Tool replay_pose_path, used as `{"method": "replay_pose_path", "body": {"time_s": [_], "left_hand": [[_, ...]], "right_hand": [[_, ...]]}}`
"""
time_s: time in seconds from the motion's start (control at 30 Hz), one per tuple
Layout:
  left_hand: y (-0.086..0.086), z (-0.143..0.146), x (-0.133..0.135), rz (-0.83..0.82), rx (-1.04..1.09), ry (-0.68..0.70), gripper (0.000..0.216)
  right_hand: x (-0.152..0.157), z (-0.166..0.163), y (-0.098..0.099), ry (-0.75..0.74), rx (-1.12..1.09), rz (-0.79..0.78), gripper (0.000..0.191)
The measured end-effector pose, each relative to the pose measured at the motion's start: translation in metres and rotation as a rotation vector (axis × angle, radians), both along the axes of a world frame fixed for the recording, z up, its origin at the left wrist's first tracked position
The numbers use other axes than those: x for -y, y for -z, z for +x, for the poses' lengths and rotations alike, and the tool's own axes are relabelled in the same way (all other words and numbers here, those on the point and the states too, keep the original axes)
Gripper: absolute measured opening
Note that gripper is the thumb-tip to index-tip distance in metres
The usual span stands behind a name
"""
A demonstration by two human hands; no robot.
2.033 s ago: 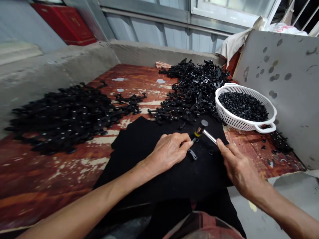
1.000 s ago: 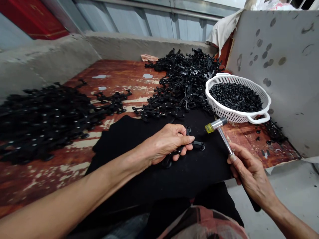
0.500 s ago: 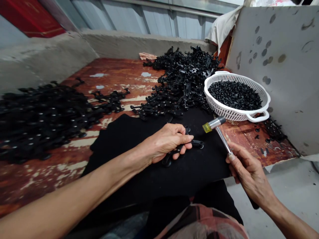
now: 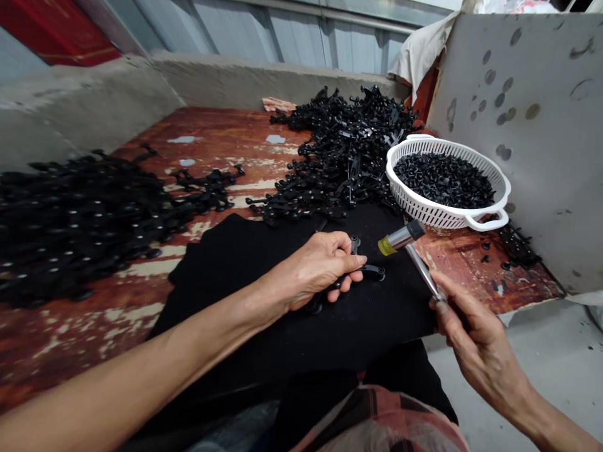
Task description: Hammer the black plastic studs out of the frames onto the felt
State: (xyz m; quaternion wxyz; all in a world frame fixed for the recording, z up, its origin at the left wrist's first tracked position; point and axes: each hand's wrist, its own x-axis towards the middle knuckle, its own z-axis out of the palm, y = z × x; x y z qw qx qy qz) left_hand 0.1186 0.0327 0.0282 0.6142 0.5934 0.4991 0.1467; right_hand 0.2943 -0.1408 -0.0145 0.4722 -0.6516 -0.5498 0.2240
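A worn red table (image 4: 226,141) fills the view. A wide heap of black parts (image 4: 80,220) lies on its left side and a second heap (image 4: 348,144) at the far edge. A black cloth (image 4: 282,333) covers the near middle of the table and hangs over its front edge. To the right of the far heap stands a white basket (image 4: 490,221), full of small black pieces (image 4: 445,179).

The left hand (image 4: 315,270) rests on the cloth with its fingers curled shut around a black link (image 4: 374,272). Most of the link is hidden under the palm; one ringed end sticks out past the fingertips to the right and lies flat on the cloth.

The right hand (image 4: 475,345) is closed around the thin metal handle of a small hammer (image 4: 400,238). The hammer's head is above the cloth, yellow face turned left, just beside and above the link's ringed end and not touching it.
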Motion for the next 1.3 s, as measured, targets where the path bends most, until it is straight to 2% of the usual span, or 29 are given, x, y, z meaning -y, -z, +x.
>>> {"method": "replay_pose_path", "body": {"time_s": [0.1,0.17,0.27,0.4,0.53,0.67,0.83,1.0,1.1,1.17,1.2,1.3], "left_hand": [[0.000,0.000,0.001,-0.016,-0.003,-0.006,0.029],[0.000,0.000,0.001,-0.023,0.007,-0.012,0.030],[0.000,0.000,0.003,-0.017,0.022,-0.022,0.031],[-0.002,0.001,0.005,-0.012,0.016,-0.014,0.031],[-0.003,0.002,0.005,0.017,0.003,-0.018,0.030],[-0.001,0.002,0.005,0.022,0.004,-0.007,0.030],[0.000,0.002,0.003,0.054,0.019,0.008,0.030],[0.001,0.001,0.002,0.055,0.018,0.009,0.024],[0.000,0.003,0.003,0.050,0.004,-0.005,0.026],[-0.001,0.005,0.004,0.041,-0.011,-0.004,0.029],[-0.001,0.006,0.005,0.033,-0.015,-0.003,0.030],[-0.003,0.005,0.002,0.003,-0.001,-0.008,0.031]], "right_hand": [[0.011,0.002,0.001,-0.051,0.233,0.095,0.058],[0.015,0.005,0.002,-0.124,0.341,0.083,0.070],[0.018,0.008,-0.001,-0.202,0.400,0.066,0.076],[0.019,0.007,-0.009,-0.123,0.436,0.163,0.076],[0.019,0.008,-0.009,-0.188,0.525,0.100,0.075],[0.020,0.010,-0.006,-0.114,0.486,0.189,0.076],[0.023,0.010,-0.017,-0.196,0.569,0.092,0.073],[0.032,0.002,-0.037,-0.005,0.526,0.177,0.071],[0.029,0.007,-0.028,-0.024,0.574,0.162,0.069],[0.024,0.014,-0.018,-0.126,0.607,0.094,0.062],[0.022,0.017,-0.015,-0.145,0.582,0.031,0.062],[0.022,0.018,-0.013,-0.055,0.366,0.102,0.056]]}}
